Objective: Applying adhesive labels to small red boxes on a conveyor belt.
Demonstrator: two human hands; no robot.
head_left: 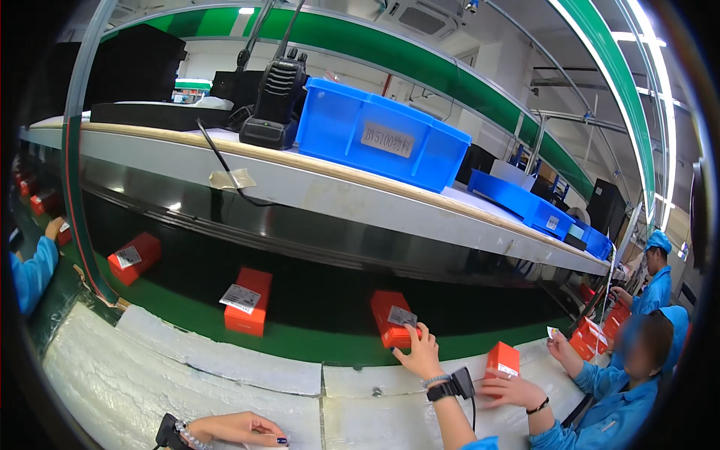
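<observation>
My right hand [421, 355] reaches over the green conveyor belt, thumb and fingers spread. Its fingertips meet the near right corner of a red box [386, 315], beside the white printed label on top. I cannot tell whether they press on it. Low in the view, my left hand [244, 429] is closed above the white-covered bench [202, 390]. A thin white slip [267, 440] shows under its fingertips, partly cut off by the lower edge. Farther left on the belt lie two more labelled red boxes [249, 304] [135, 259].
At right a co-worker [626, 382] in blue has one hand beside a red box [504, 361]; another person [658, 277] stands behind. A sleeved arm [36, 274] reaches in at left. Above the belt runs a shelf [322, 180] with blue bins [382, 135] and a walkie-talkie [277, 101].
</observation>
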